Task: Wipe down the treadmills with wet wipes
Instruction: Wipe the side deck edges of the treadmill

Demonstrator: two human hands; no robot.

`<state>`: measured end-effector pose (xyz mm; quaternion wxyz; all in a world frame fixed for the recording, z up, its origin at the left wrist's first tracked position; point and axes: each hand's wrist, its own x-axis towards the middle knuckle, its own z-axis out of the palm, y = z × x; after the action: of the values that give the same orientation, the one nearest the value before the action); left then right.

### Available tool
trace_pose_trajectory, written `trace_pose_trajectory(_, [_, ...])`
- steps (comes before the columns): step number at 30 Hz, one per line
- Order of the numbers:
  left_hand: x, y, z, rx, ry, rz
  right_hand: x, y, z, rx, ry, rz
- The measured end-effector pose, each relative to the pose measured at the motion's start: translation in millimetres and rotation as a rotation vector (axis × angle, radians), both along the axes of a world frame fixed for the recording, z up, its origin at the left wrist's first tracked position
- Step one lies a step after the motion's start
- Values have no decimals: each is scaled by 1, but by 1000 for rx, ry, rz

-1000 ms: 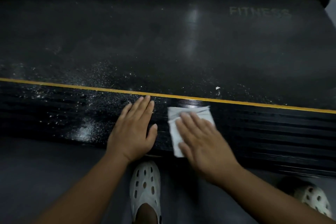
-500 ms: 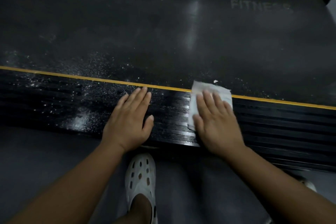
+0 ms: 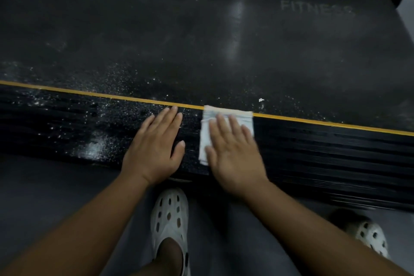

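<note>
A folded white wet wipe [image 3: 243, 116] is pressed flat onto the ribbed black side rail [image 3: 324, 163] of the treadmill [image 3: 291, 69], on the near side of the yellow stripe [image 3: 89, 94], with its far edge laid over that stripe. It is held down by the right hand [image 3: 235, 159], fingers straight and slightly apart. The left hand [image 3: 154, 150] is rested palm-down on the near side of the stripe, fingers straight and close together, the fingertips almost reaching it. White dust [image 3: 94, 148] is scattered along both sides of the stripe. Beyond the stripe the belt [image 3: 156, 29] is seen, marked with faint FITNESS lettering [image 3: 317, 10], and a small white scrap [image 3: 261, 100] lies just past the stripe.
</note>
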<state>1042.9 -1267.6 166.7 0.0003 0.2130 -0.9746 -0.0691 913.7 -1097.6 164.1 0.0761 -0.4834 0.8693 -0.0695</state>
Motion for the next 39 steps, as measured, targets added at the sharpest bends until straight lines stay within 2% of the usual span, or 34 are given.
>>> trace_pose_trajectory(3, [0, -1, 0, 2, -5, -7, -11, 15, -1, 18, 32, 83])
trace_pose_trajectory(6, [1, -2, -3, 1, -9, -4, -30, 44, 0, 49, 19, -53])
trace_pose_trajectory(8, [1, -1, -2, -2, -11, -9, -23, 28, 3, 91, -29, -92])
trace_pose_trajectory(11, [0, 0, 1, -13, -5, -5, 0, -13, 9, 95, -49, 2])
trace_pose_trajectory(14, [0, 0, 0, -8, -3, -11, -11, 2, 8, 89, -53, 91])
trace_pose_trajectory(17, [2, 0, -2, 2, -4, -3, -29, 41, 4, 66, -1, -49])
trace_pose_trajectory(19, [1, -1, -1, 0, -1, -12, -24, 30, 6, 115, -33, -98])
trace_pose_trajectory(23, [-1, -1, 2, -18, -4, -7, 7, -22, 11, 71, -72, 59])
trace_pose_trajectory(25, [-1, -1, 1, -13, -4, -14, 1, -6, 7, 64, -41, 115])
trace_pose_trajectory(28, [1, 0, 0, -3, -5, -8, -16, 38, -1, 24, 53, 15])
trace_pose_trajectory(31, [0, 0, 1, -2, 0, -15, -4, 16, -1, 35, -5, -73])
trace_pose_trajectory(34, [-1, 0, 2, -9, -4, -5, 23, -7, 2, 4, -17, 68])
trace_pose_trajectory(37, [0, 0, 3, 15, -8, -4, 16, 42, -3, -6, 28, 163])
trace_pose_trajectory(39, [1, 1, 2, 24, 2, 2, 0, 67, -5, -34, 53, 66])
